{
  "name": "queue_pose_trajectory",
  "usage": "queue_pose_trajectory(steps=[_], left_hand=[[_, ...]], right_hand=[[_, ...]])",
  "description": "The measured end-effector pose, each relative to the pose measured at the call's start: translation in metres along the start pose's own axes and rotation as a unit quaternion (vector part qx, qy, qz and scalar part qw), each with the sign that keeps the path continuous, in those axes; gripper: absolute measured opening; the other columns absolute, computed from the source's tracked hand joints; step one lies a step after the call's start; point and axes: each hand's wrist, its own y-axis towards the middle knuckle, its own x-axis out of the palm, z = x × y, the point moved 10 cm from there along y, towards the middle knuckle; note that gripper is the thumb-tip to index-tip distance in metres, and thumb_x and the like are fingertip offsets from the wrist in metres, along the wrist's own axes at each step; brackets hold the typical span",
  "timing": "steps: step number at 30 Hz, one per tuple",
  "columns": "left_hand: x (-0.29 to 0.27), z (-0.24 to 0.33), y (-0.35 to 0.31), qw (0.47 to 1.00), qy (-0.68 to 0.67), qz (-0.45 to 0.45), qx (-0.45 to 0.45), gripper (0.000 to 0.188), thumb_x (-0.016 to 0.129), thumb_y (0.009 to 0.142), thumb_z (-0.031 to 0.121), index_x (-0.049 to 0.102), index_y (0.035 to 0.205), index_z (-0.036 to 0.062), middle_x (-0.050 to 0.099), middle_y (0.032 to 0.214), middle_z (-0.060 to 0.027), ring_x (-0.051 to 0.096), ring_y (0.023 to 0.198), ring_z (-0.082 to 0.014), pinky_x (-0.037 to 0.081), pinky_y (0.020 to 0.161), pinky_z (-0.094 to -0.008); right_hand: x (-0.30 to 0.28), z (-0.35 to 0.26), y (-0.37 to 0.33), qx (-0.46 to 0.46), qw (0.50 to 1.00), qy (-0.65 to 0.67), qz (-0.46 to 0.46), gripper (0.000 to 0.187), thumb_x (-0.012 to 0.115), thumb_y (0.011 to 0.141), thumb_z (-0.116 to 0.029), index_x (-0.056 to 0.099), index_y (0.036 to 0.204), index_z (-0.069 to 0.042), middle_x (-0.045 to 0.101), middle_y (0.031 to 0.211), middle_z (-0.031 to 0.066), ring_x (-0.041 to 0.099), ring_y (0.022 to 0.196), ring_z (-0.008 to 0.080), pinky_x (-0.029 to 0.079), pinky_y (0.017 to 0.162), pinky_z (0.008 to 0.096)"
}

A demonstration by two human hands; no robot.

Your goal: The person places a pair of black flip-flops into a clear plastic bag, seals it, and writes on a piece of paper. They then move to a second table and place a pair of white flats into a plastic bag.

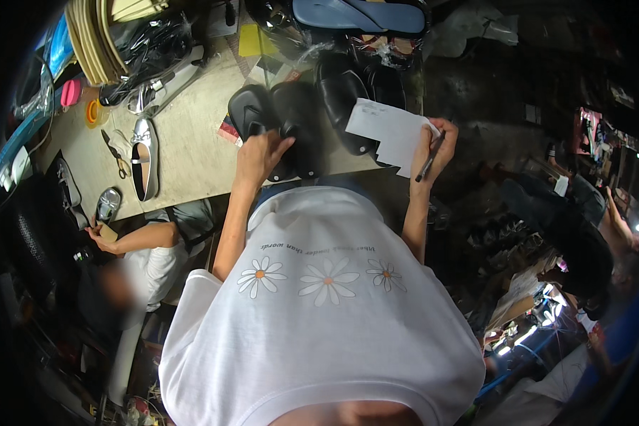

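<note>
My left hand [263, 155] is closed at the near part of a black thong sandal [250, 106], its fingers curled at the strap. Right beside it lies another black sandal [293, 113]. In my right hand [437, 153] are a white sheet of paper [390, 129] with a stepped, torn-looking lower edge and a dark pen [426, 169]. The paper partly covers a second pair of black sandals [337, 89] to the right of the first. Faint writing shows near the paper's top corner.
A worktable [199, 149] carries a silver shoe [145, 156], scissors [115, 153], an orange-rimmed jar [94, 113] and stacked cream strips [92, 42]. A blue sandal [358, 15] lies at the back. At the left, a co-worker's hand [105, 241] is near a silver shoe [108, 204].
</note>
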Motion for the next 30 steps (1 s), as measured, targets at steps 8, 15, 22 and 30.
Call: queue_pose_trajectory(steps=[8,15,22,30], left_hand=[[-0.044,0.125,0.024,0.949,-0.274,-0.011,0.156,0.046,0.066,0.087,0.03,0.057,0.121,0.0008,0.067,0.097,-0.0081,0.063,0.085,-0.015,0.047,0.07,-0.0291],[-0.009,0.143,-0.002,0.947,-0.207,-0.104,0.224,0.025,0.067,0.086,0.018,0.066,0.103,-0.0009,0.068,0.09,-0.0107,0.063,0.083,-0.0141,0.05,0.078,-0.0287],[0.019,0.08,-0.071,0.959,-0.222,-0.145,0.102,0.019,0.065,0.087,0.013,0.065,0.096,-0.0037,0.067,0.086,-0.01,0.062,0.08,-0.0139,0.05,0.075,-0.029],[-0.003,0.043,-0.164,0.979,-0.194,-0.012,0.063,0.019,0.063,0.082,0.015,0.066,0.093,-0.0003,0.066,0.084,-0.016,0.064,0.076,-0.0283,0.049,0.071,-0.0342]], right_hand=[[0.021,-0.038,0.009,-0.041,0.995,0.022,-0.09,0.012,0.056,0.085,0.004,0.051,0.095,-0.002,0.055,0.091,0.0037,0.051,0.079,0.0087,0.043,0.071,0.0214],[0.038,-0.047,-0.039,-0.024,0.976,0.08,-0.202,0.012,0.058,0.081,-0.001,0.055,0.092,-0.004,0.061,0.086,0.0072,0.059,0.081,0.0186,0.046,0.076,0.0302],[0.057,-0.084,-0.098,-0.203,0.899,-0.047,-0.385,0.021,0.072,0.073,-0.008,0.059,0.089,-0.005,0.066,0.086,0.0085,0.062,0.079,0.0292,0.048,0.071,0.0357],[0.075,-0.128,-0.201,-0.291,0.813,0.048,-0.501,0.018,0.068,0.07,-0.004,0.054,0.079,-0.009,0.057,0.07,0.0039,0.059,0.069,0.0232,0.043,0.064,0.0356]])
